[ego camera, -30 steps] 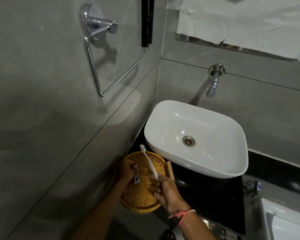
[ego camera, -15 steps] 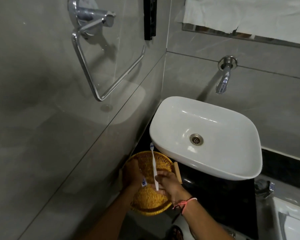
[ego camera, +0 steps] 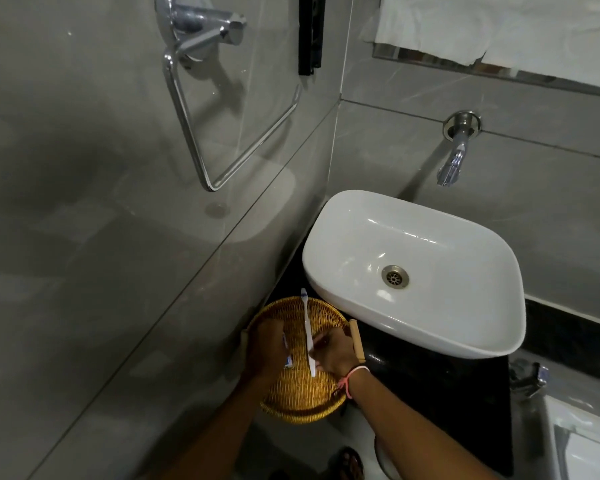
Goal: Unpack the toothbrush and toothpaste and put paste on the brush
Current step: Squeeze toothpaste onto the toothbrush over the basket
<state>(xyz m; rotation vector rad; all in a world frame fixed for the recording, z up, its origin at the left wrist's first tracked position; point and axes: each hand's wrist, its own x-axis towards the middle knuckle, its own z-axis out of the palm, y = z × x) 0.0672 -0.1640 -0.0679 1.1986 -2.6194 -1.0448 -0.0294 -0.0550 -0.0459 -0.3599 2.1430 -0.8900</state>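
Grey tiled walls meet at a corner above a black counter, on which stand a white vessel basin and, just beside its near-left corner, a round wicker tray; a chrome towel ring hangs on the left wall and a wall spout projects above the basin. Both hands work directly over the tray. The right hand is closed around the lower handle of a white toothbrush, whose long axis runs nearly straight away from the person, head pointing toward the basin rim and handle end toward the wrist. The left hand is clenched on a small toothpaste tube, of which only a blue-and-white end shows below the fingers. The tube lies just to the left of the brush handle, near it but apart from it, and well short of the bristles. Judged from this layout, applying paste would require the tube's nozzle to travel forward along the handle to the head, or the brush to be drawn back; the left hand is the nearer to do so. Whether the tube's cap is on or off cannot be told, since the fingers cover it, and dim light leaves the bristle face indistinct. No wrapping is discernible on either item. The forearms are cut off by the lower frame edge.
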